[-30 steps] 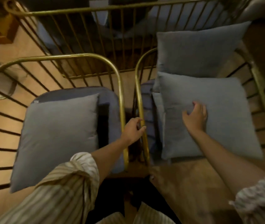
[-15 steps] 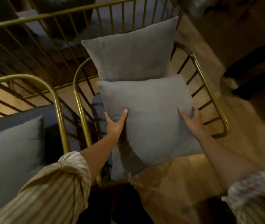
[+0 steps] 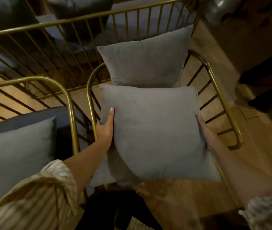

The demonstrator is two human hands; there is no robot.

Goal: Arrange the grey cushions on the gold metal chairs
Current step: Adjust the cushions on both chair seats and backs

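— Where's the cushion they're working on?

— The front grey cushion (image 3: 155, 130) is over the seat of the right gold chair (image 3: 223, 103), held between both hands. Its near edge hangs past the front of the seat, above the wooden floor (image 3: 181, 201).

— How are the hands placed?

— The left hand (image 3: 104, 128) grasps the cushion's left edge, thumb lying up along the front face and fingers tucked behind. The right hand (image 3: 205, 133) presses against the right edge; it's blurred, but the fingers seem wrapped around the side, so both are gripping the same cushion.

— Anything else on that chair?

— A second grey cushion (image 3: 146, 58) stands behind, leaning against the chair's back, its lower edge touching the top edge of the held one. A third grey piece (image 3: 102, 173) shows beneath the held cushion at lower left; I can't tell whether it's a seat pad or another cushion.

— And next to it?

— Just to the left stands another gold chair (image 3: 68, 100), its arm rail almost touching the first one's. It has a dark blue seat pad (image 3: 62, 117) with a grey cushion (image 3: 15, 156) lying on it. Behind both runs a gold railing (image 3: 82, 24) of thin bars. The person wears striped sleeves (image 3: 37, 198).
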